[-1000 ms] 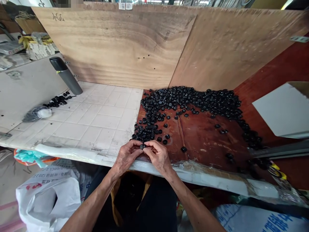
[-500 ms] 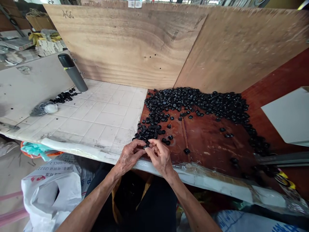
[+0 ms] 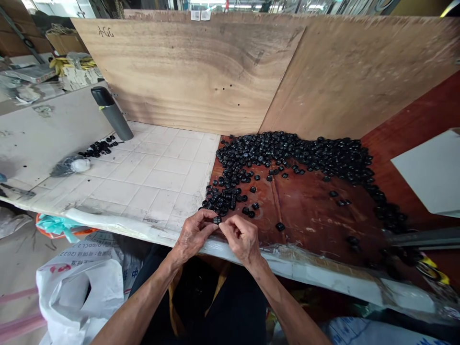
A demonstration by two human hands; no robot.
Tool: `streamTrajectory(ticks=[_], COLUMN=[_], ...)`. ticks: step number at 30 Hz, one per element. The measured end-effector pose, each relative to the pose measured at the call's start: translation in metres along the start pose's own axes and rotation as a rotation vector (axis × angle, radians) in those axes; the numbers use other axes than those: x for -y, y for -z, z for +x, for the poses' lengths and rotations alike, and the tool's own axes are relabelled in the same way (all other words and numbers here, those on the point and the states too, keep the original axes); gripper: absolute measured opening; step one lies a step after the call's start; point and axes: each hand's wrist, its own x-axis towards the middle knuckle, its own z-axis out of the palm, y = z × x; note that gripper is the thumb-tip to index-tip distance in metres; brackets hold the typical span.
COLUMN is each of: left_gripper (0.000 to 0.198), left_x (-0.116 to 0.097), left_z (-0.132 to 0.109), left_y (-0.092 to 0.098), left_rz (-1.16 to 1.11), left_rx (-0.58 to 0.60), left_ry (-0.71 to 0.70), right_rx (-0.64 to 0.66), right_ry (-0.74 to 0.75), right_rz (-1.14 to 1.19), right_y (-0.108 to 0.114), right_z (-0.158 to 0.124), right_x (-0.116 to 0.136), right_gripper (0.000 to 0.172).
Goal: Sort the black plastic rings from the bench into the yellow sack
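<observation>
At the far left, one plastic bag (image 3: 67, 165) lies near a small cluster of black pieces (image 3: 98, 147), and one grey bottle (image 3: 117, 117) stands behind them. White tiles of the worktop (image 3: 154, 182) stretch from there to the red board (image 3: 305, 211), bounded in front by a pale padded edge (image 3: 118, 224) and behind by a plywood panel (image 3: 194, 72). Over that front edge, the left hand (image 3: 194, 232) pinches one black piece (image 3: 217, 220) between its fingers; the right hand (image 3: 242, 237) has its fingers bent together beside it, whether gripping I cannot tell. Three loose pieces (image 3: 250, 211) sit just beyond the right hand, one lone piece (image 3: 280, 226) farther right. The heap (image 3: 298, 153), too many to count, lines the rear, reaching toward one white box (image 3: 427, 172).
</observation>
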Motion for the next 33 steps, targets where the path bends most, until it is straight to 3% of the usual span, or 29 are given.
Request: streamTrajectory(ticks=[2,8,13,19,24,28,33], left_gripper=[0.022,0.022,0.024,0.021,0.031,0.025,0.028], left_x=[-0.001,-0.012,-0.014,-0.015,-0.017,-0.015,0.002], left_z=[0.0,-0.003,-0.017,-0.046,-0.049,-0.06,-0.099], left_y=[0.001,0.0,-0.001,0.001,0.001,0.001,0.008], left_rz=[0.001,0.048,-0.006,0.213,-0.049,0.179,0.62], left_rx=[0.004,0.056,0.058,0.002,0.002,-0.029,0.02], left_ry=[-0.006,0.0,0.008,-0.006,0.148,0.051,-0.258], right_rx=[0.014,0.033,0.06,0.082,0.164,0.187,0.2], right_ry=[0.017,-0.062,0.044,-0.206,-0.161,-0.412,-0.745], right_rz=[0.046,0.031,0.074,0.086,0.095,0.255,0.51], right_y=[0.0,-0.001,0.0,-0.004,0.003,0.001,-0.018], right_z=[0.0,-0.001,-0.015,-0.034,-0.036,-0.043,-0.075], right_x=[-0.001,0.0,0.01,0.024,0.03,0.039,0.054], right_gripper=[0.016,0.018,0.02,0.017,0.018,0.017,0.016])
